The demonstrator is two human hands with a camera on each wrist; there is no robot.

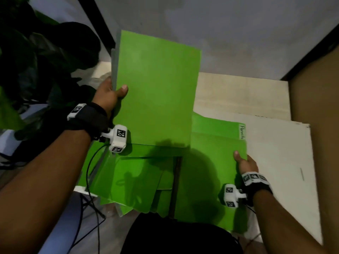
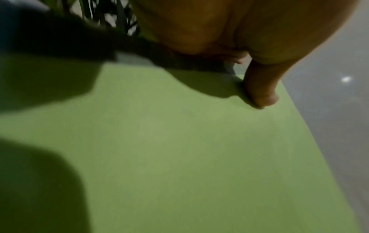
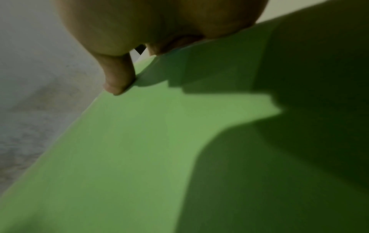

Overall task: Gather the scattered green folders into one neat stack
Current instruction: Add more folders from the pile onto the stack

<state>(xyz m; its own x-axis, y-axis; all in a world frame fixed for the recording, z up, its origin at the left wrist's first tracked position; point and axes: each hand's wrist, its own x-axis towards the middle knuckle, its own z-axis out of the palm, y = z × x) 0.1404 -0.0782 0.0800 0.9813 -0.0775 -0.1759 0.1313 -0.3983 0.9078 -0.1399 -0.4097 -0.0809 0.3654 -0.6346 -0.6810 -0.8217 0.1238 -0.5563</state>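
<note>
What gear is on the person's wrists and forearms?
Forearms are bare, no sleeves. The left wrist carries a black strap with a white tag-printed block; a white cube camera trails a black cable. The right wrist has the same strap, markers and white camera.

left side: pretty cramped, a dark leafy plant (image 1: 45, 57) sits right beside the left hand (image 1: 108, 96), with a dark table leg (image 1: 97, 21) just behind it
middle: the raised green folder (image 1: 156, 88) stands up in that hand and blocks the way across
right side: the right hand (image 1: 246, 165) pinches the edge of the labelled folder (image 1: 216, 156); bare pale board (image 1: 280, 153) beside it, open room there
far right: a brown cardboard wall (image 1: 315, 125) closes it off
back: bare strip of wooden surface (image 1: 238, 94) behind the folders, then the grey wall (image 1: 220, 33)
near edge: loose pile of folders (image 1: 132, 182) overhangs, cables (image 1: 88, 180) dangling over it on the left
</note>
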